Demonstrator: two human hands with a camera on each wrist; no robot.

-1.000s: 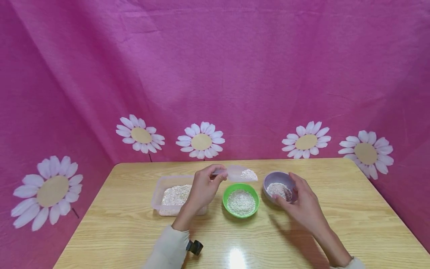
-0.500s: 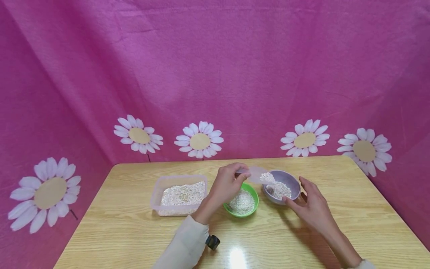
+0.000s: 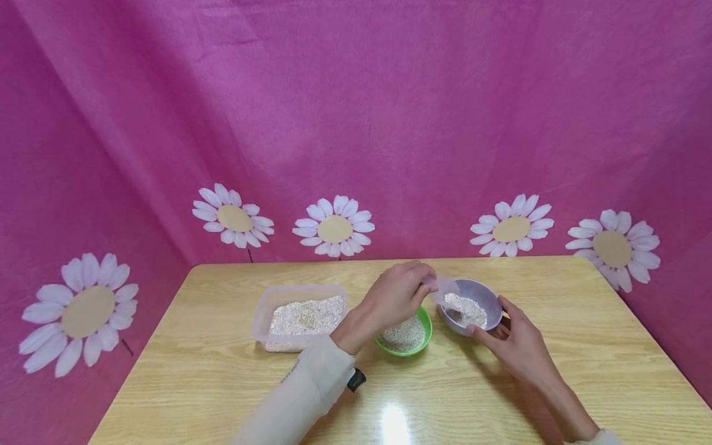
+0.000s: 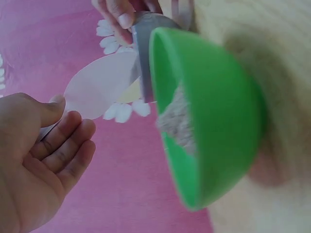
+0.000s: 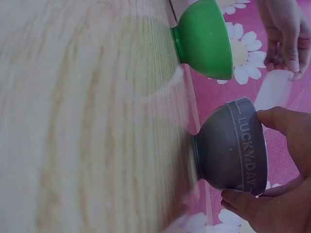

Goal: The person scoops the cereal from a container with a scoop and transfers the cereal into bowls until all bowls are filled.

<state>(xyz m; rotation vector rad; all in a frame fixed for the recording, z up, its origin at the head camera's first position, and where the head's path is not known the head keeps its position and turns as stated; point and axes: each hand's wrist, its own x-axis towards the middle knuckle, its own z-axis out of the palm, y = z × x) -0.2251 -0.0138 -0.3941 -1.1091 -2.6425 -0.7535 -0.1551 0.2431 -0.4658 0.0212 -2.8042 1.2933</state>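
Note:
My left hand (image 3: 392, 296) pinches the handle of a pale translucent scoop (image 3: 444, 288) between thumb and fingers. Tilted downward, the scoop reaches over the left rim of a greyish-purple bowl (image 3: 489, 303), which holds white flakes like oats (image 3: 473, 314). My right hand (image 3: 520, 346) steadies that bowl from its right; in the right wrist view, thumb and fingers (image 5: 243, 201) grip its side near the rim. Beneath my left wrist stands a green bowl (image 4: 218, 116) of similar flakes, partly hidden by the hand in the head view.
A clear rectangular tub (image 3: 261, 315) of flakes stands left of the green bowl. All of it sits on a wooden table (image 3: 183, 383). A pink curtain (image 3: 389, 123) with printed daisies hangs behind the table and at its sides.
My left hand has carried the loaded scoop rightward, from above the green bowl to the purple one, and tipped it. My right hand shifted slightly and the purple bowl moved a little right.

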